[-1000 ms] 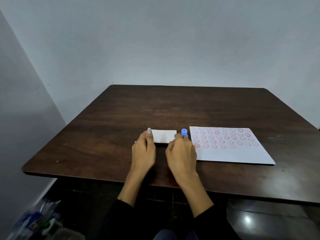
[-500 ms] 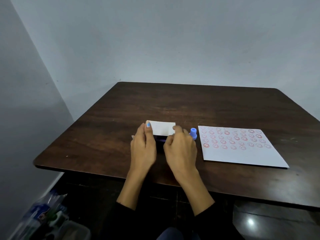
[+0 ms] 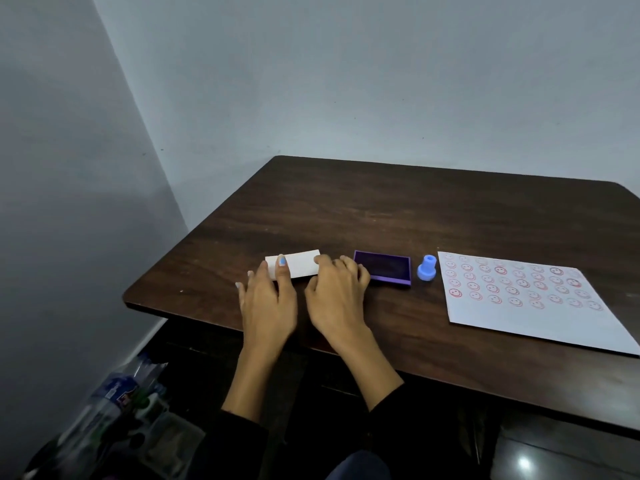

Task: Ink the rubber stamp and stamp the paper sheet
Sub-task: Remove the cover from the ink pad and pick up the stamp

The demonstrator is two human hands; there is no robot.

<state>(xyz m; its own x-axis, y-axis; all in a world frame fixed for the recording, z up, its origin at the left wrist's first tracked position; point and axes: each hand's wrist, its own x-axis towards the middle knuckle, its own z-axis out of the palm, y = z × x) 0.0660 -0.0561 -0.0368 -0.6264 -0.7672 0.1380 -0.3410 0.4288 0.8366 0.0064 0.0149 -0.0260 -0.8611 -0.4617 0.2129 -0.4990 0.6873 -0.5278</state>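
Hands first: your left hand and right hand both pinch the white lid, which sits on the table left of the open purple ink pad. Blue rubber stamp stands upright btwn pad & paper sheet, touching neither hand. Sheet's got rows of red smiley prints.

Lid left on table, ink pad beside it, stamp next, paper sheet rightmost

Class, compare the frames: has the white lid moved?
Yes. The white lid has shifted left, away from the blue stamp, uncovering the purple ink pad.
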